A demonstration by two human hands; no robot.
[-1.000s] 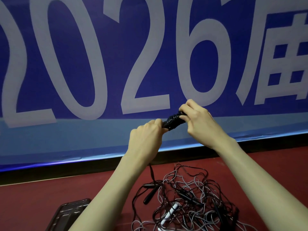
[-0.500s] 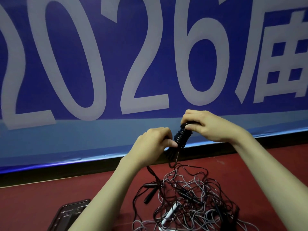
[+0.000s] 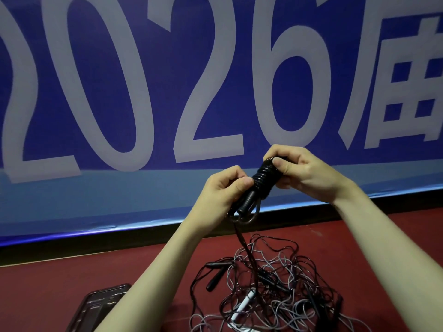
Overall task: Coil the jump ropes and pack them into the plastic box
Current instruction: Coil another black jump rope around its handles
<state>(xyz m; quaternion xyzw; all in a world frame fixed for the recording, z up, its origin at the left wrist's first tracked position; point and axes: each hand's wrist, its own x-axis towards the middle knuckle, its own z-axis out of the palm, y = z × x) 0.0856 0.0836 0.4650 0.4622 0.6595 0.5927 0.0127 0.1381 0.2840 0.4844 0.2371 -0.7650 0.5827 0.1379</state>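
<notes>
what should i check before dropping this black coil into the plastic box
1. Coil held firmly: ok. The left hand and right hand both grip the black wound bundle.
2. Wraps tight on the handles: ok where visible; the far side is hidden.
3. Loose end tucked: not ok. A strand hangs from the bundle down into the tangled pile.
4. Bundle free of the pile: cannot tell whether that strand is snagged in it.
5. Plastic box within reach: ok, it sits on the red floor beside the left forearm.
6. Box room: cannot tell, it is mostly out of frame.
</notes>
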